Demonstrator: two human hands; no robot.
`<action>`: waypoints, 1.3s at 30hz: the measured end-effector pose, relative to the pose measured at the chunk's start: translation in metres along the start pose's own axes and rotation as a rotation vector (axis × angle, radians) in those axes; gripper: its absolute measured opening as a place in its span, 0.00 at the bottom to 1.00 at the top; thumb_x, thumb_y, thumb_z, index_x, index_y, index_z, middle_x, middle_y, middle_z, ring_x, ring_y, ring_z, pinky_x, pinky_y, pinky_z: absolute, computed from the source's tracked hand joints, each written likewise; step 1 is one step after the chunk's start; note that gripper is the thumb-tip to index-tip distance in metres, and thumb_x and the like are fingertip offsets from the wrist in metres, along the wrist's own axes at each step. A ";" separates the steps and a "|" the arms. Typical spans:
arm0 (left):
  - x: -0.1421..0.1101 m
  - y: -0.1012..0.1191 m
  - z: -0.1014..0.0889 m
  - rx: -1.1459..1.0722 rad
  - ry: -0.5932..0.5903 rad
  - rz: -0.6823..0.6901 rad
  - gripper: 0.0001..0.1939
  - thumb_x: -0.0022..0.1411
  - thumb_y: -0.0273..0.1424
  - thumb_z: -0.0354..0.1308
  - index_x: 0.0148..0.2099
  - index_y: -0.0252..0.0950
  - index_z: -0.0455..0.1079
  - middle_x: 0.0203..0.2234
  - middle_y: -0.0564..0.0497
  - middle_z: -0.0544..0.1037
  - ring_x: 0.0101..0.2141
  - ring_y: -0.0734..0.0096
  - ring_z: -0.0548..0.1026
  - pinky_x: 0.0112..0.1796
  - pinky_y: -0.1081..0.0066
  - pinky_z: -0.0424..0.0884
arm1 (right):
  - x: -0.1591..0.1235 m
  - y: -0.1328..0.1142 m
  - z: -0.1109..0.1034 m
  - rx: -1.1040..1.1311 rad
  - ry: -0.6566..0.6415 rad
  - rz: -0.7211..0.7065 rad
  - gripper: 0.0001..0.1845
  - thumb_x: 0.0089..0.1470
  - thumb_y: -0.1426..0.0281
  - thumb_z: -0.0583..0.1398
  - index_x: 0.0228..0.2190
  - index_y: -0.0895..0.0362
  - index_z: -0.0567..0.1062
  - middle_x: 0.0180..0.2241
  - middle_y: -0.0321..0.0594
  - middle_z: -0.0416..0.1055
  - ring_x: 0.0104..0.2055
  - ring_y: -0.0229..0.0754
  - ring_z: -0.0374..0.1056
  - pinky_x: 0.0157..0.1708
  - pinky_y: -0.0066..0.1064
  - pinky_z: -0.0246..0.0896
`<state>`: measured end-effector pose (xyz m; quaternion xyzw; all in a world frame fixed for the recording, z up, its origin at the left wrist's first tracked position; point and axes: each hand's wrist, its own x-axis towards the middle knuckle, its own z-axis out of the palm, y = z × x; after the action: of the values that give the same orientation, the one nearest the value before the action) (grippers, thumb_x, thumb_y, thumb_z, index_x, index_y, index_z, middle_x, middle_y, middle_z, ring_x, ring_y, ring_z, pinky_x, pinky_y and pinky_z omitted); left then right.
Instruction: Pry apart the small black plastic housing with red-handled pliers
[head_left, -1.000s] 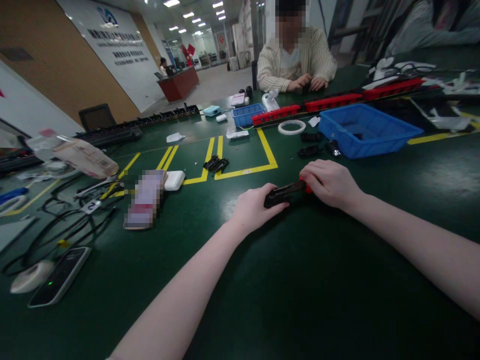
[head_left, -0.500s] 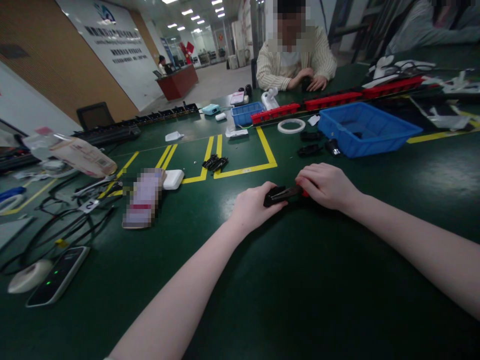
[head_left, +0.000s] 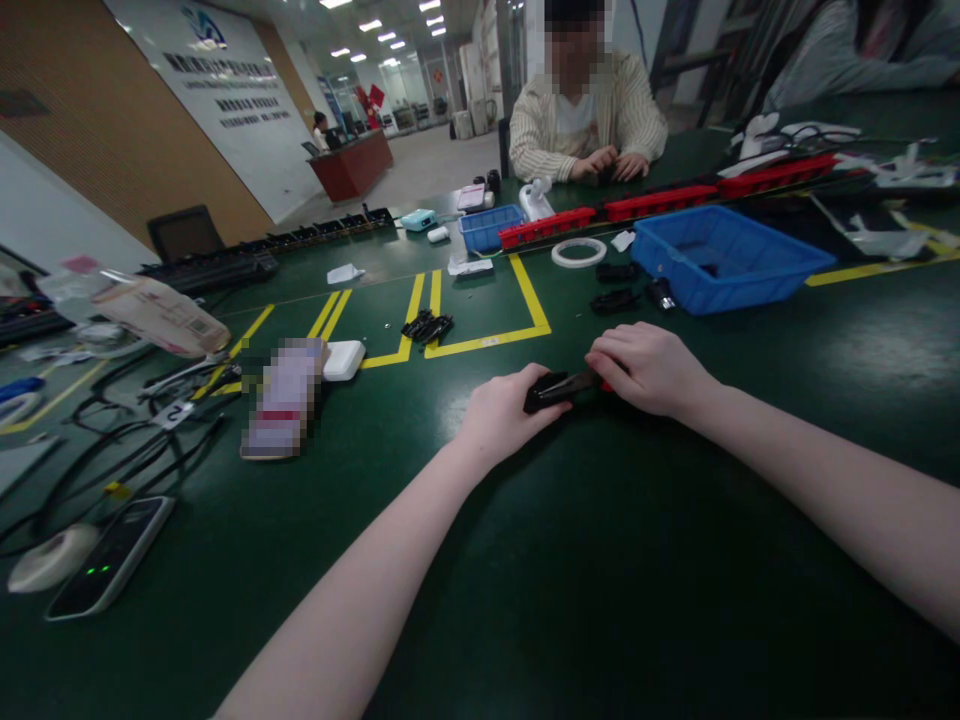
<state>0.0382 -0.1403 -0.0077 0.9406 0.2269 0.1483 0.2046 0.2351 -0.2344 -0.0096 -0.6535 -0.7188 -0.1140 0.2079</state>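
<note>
Near the frame's center, the left hand (head_left: 499, 412) had its fingers clamped on a black part (head_left: 541, 393). The right hand (head_left: 651, 370) had its fingers wrapped around a red-handled tool (head_left: 582, 382), its dark nose at the part. Green surface (head_left: 600, 560) stretched between the forearms to the bottom edge; a large blue bin (head_left: 720, 290) bordered the right hand's far side.

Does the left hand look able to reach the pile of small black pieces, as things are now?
Probably yes: nothing seems to stand between the left hand and the pile of small black pieces. However, its grip already holds a black part, which it would likely need to release first.
</note>
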 end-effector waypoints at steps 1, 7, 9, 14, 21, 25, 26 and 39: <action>0.000 0.000 0.000 0.002 0.001 -0.001 0.18 0.60 0.41 0.60 0.49 0.40 0.68 0.39 0.51 0.80 0.37 0.62 0.78 0.35 0.67 0.72 | 0.000 0.000 0.000 -0.001 -0.002 -0.001 0.20 0.62 0.63 0.45 0.23 0.56 0.67 0.24 0.41 0.68 0.29 0.42 0.63 0.32 0.36 0.52; 0.000 0.000 0.000 0.016 0.005 -0.005 0.18 0.60 0.42 0.60 0.50 0.40 0.68 0.38 0.51 0.80 0.36 0.62 0.78 0.35 0.68 0.72 | 0.001 0.002 -0.002 0.000 -0.015 -0.009 0.21 0.62 0.63 0.45 0.24 0.56 0.67 0.24 0.41 0.68 0.28 0.41 0.62 0.31 0.35 0.53; 0.000 0.000 0.000 0.019 0.003 -0.004 0.18 0.60 0.42 0.60 0.50 0.40 0.69 0.38 0.51 0.80 0.36 0.62 0.78 0.35 0.68 0.72 | 0.001 0.002 -0.002 -0.001 -0.020 -0.014 0.20 0.62 0.63 0.45 0.23 0.56 0.67 0.24 0.41 0.68 0.28 0.41 0.63 0.31 0.35 0.53; 0.000 0.000 -0.001 0.029 -0.012 -0.004 0.18 0.60 0.43 0.60 0.49 0.39 0.70 0.37 0.50 0.80 0.35 0.62 0.78 0.35 0.67 0.72 | 0.000 -0.002 -0.003 -0.017 -0.027 -0.022 0.21 0.62 0.63 0.45 0.23 0.56 0.67 0.24 0.41 0.68 0.28 0.41 0.62 0.31 0.35 0.53; 0.000 0.000 -0.001 0.037 -0.022 -0.004 0.18 0.60 0.43 0.60 0.49 0.40 0.70 0.38 0.51 0.80 0.36 0.63 0.78 0.36 0.68 0.72 | 0.000 -0.005 -0.004 -0.045 -0.026 -0.019 0.20 0.62 0.63 0.46 0.23 0.56 0.67 0.25 0.42 0.69 0.28 0.41 0.62 0.31 0.35 0.51; 0.000 0.001 -0.002 0.038 -0.033 -0.010 0.17 0.60 0.42 0.60 0.49 0.40 0.70 0.38 0.50 0.80 0.37 0.62 0.78 0.36 0.68 0.73 | 0.000 -0.003 -0.004 -0.059 -0.031 -0.021 0.20 0.61 0.63 0.46 0.24 0.56 0.68 0.25 0.42 0.69 0.29 0.42 0.62 0.32 0.35 0.51; 0.000 0.001 -0.002 0.039 -0.033 -0.014 0.18 0.60 0.42 0.60 0.49 0.40 0.70 0.38 0.50 0.80 0.37 0.61 0.78 0.36 0.67 0.73 | 0.000 -0.002 -0.004 -0.063 -0.031 -0.020 0.19 0.61 0.63 0.46 0.24 0.56 0.68 0.25 0.42 0.69 0.29 0.42 0.62 0.32 0.35 0.51; 0.000 0.000 -0.001 0.033 -0.026 -0.005 0.18 0.60 0.43 0.60 0.49 0.39 0.70 0.38 0.50 0.80 0.36 0.62 0.78 0.35 0.67 0.73 | -0.001 -0.006 -0.002 -0.049 -0.037 -0.018 0.18 0.61 0.64 0.46 0.25 0.56 0.68 0.26 0.41 0.69 0.28 0.41 0.61 0.31 0.34 0.52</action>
<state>0.0379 -0.1402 -0.0065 0.9451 0.2291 0.1315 0.1924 0.2298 -0.2369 -0.0075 -0.6540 -0.7253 -0.1215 0.1775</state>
